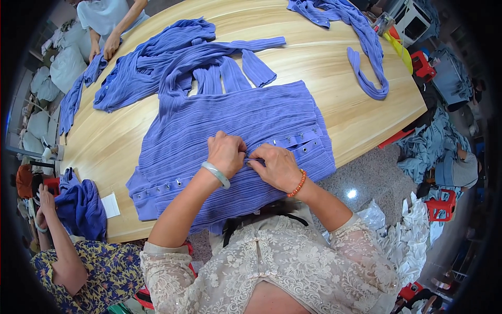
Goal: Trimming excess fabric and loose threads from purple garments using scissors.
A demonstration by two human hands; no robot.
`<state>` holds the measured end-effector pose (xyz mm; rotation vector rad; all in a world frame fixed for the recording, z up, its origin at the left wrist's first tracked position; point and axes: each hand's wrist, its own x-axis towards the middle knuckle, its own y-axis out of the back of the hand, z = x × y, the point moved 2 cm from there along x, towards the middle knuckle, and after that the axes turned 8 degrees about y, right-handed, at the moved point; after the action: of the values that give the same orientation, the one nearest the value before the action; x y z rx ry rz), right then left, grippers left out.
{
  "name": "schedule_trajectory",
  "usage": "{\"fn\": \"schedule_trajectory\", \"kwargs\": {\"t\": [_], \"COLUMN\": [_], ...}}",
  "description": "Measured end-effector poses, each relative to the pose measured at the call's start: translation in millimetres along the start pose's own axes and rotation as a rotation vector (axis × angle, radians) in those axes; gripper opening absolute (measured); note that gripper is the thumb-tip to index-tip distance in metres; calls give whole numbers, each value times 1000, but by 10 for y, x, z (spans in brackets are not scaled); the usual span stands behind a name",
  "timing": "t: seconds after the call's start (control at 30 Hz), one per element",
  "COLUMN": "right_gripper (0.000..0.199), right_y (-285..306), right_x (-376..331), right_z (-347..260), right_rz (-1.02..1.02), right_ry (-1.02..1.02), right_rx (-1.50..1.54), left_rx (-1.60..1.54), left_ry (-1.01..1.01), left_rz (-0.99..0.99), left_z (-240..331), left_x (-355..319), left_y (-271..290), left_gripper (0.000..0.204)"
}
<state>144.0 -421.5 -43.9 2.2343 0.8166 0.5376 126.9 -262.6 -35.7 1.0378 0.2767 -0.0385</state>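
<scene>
A ribbed purple cardigan (209, 120) lies spread before me, its front strip of small metal fasteners running crosswise near the table's front edge. Both my hands meet at the middle of that strip. My left hand (226, 153), with a pale bangle at the wrist, pinches the fabric edge between thumb and finger. Close against it on the right, my right hand (276, 166), with an orange bead bracelet, grips the same edge. The exact fastener between my fingertips is hidden. Fasteners to either side of my hands show along the strip.
More purple garments lie on the wooden table (376, 125): a heap (138, 65) at far left and a long piece (366, 42) at far right. A co-worker's hands (107, 47) hold a purple sleeve. Another person sits at left beside a purple pile (81, 206) and a white paper (110, 205).
</scene>
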Motion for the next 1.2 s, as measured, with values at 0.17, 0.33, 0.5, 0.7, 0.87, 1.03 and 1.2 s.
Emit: {"fn": "schedule_trajectory", "kwargs": {"t": [0.17,0.33,0.5,0.7,0.87,1.03,1.2], "right_gripper": [19,22,24,19,18,17,17], "right_y": [-33,-28,32,175,295,252,237], "right_x": [78,109,127,-164,-229,-187,-169], "right_z": [51,64,73,156,184,212,249], "right_rz": [-13,-56,-134,-30,-22,34,15], "right_ry": [-70,-177,-225,10,-24,-30,-37], "right_rx": [1,-26,-49,-79,-34,-59,-39], "left_rx": [9,-97,-195,14,-23,-77,28], "left_ry": [37,-18,-25,-3,-53,-150,-19], "left_rz": [-72,-131,-152,-38,107,124,-20], "left_z": [-11,-98,-127,-43,120,287,329], "left_x": [36,114,102,31,-9,65,145], "left_y": [-16,-6,23,26,-23,-154,-163], "left_gripper": [13,10,9,12,12,14,9]}}
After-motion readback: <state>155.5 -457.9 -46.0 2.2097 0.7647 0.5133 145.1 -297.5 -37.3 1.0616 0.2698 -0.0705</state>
